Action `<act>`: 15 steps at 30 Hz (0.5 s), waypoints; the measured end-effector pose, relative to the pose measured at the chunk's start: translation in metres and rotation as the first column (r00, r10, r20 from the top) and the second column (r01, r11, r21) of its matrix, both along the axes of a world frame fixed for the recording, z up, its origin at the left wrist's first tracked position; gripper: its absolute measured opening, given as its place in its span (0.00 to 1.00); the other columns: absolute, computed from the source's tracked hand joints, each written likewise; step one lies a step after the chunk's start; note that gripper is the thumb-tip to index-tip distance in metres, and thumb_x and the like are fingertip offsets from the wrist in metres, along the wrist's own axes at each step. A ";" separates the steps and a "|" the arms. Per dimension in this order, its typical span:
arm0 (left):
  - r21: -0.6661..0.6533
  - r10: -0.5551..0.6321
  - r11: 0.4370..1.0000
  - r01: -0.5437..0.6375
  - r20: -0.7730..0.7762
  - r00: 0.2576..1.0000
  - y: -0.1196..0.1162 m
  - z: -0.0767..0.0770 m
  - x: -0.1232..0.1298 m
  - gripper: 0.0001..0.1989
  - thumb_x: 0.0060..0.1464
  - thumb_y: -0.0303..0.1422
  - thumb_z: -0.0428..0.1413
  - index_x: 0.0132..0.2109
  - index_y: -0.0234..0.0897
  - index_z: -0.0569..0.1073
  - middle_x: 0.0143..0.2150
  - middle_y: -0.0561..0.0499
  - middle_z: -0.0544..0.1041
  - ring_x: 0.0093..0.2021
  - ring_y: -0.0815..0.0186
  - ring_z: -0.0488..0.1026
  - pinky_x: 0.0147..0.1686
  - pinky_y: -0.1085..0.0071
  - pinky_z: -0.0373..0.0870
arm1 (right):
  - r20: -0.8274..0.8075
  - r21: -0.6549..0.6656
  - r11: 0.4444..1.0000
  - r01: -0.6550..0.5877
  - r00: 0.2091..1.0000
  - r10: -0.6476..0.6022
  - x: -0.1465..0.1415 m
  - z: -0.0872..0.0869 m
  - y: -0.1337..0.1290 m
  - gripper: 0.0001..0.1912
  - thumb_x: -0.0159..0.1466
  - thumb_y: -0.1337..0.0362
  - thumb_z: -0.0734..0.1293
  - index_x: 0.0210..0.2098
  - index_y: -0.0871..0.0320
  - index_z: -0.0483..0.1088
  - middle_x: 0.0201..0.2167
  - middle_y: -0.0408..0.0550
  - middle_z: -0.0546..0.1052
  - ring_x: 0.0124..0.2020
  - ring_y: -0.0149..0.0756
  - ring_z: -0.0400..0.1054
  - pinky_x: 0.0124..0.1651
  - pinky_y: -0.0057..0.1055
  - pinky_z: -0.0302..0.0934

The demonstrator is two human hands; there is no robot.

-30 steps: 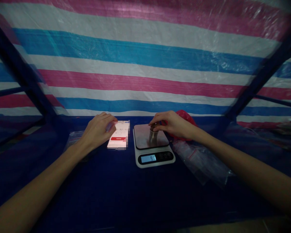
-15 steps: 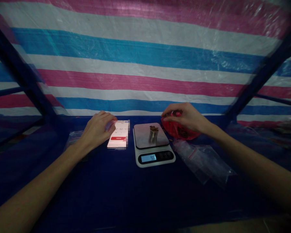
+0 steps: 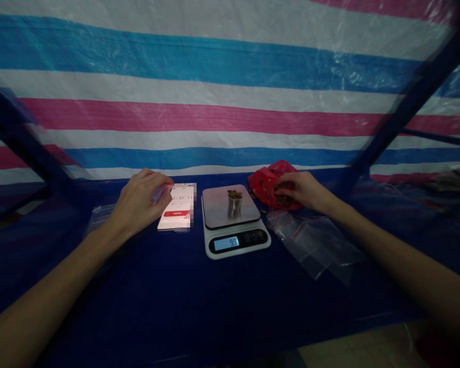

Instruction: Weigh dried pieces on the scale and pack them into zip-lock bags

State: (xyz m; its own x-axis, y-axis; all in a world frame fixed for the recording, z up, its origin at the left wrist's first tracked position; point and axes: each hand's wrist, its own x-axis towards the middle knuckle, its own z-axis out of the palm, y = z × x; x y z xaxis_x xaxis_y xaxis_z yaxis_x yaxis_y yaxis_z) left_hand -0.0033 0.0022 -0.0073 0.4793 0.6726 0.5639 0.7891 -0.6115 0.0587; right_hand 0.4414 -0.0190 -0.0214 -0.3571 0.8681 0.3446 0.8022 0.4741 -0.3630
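Note:
A white kitchen scale [image 3: 235, 223] stands on the dark blue table with its display lit. On its steel plate sits a small metal cup [image 3: 234, 201] holding brown pieces. My right hand [image 3: 301, 189] reaches into a red plastic bag [image 3: 267, 182] just right of the scale, fingers curled inside it. My left hand [image 3: 138, 200] rests with curled fingers at the left edge of a lit phone [image 3: 178, 207] that lies left of the scale.
Clear zip bags [image 3: 314, 243] lie right of the scale, and another clear bag [image 3: 99, 214] lies under my left wrist. A striped pink, white and blue tarp [image 3: 214, 92] hangs behind the table. Dark blue frame bars [image 3: 402, 110] slant on both sides.
My right hand has left the cup on the scale and gone right, down into the red bag. The scale reading has risen. The view has tilted slightly downward.

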 end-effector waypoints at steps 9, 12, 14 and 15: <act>-0.048 -0.021 0.999 0.024 0.061 0.998 0.001 -0.006 0.003 0.15 0.61 0.38 0.51 0.53 0.37 0.68 0.48 0.41 0.74 0.48 0.51 0.72 0.47 0.53 0.71 | -0.162 0.231 0.956 0.182 0.976 -0.147 -0.008 0.009 -0.010 0.14 0.66 0.66 0.65 0.48 0.57 0.80 0.44 0.52 0.83 0.44 0.45 0.78 0.50 0.41 0.70; -0.049 -0.065 0.997 0.067 0.039 0.997 -0.001 -0.008 0.007 0.18 0.61 0.38 0.51 0.55 0.35 0.65 0.50 0.39 0.72 0.50 0.49 0.70 0.49 0.50 0.70 | -0.266 0.279 0.911 0.305 0.936 -0.232 -0.007 0.008 -0.010 0.13 0.67 0.66 0.63 0.43 0.57 0.80 0.40 0.51 0.83 0.40 0.43 0.77 0.46 0.39 0.69; -0.046 -0.084 0.995 0.084 0.004 0.996 -0.002 -0.011 0.008 0.19 0.61 0.37 0.50 0.56 0.34 0.64 0.51 0.39 0.71 0.50 0.49 0.69 0.50 0.50 0.69 | -0.262 0.288 0.912 0.292 0.940 -0.219 -0.006 0.005 -0.009 0.11 0.65 0.66 0.64 0.40 0.58 0.80 0.38 0.51 0.83 0.39 0.43 0.76 0.46 0.39 0.68; -0.047 -0.090 0.995 0.090 -0.011 0.996 -0.003 -0.012 0.009 0.19 0.61 0.36 0.50 0.57 0.34 0.63 0.51 0.39 0.71 0.50 0.50 0.68 0.50 0.51 0.68 | -0.226 0.267 0.933 0.242 0.957 -0.183 -0.005 0.004 -0.008 0.11 0.64 0.67 0.64 0.39 0.58 0.79 0.37 0.50 0.82 0.38 0.42 0.76 0.46 0.38 0.68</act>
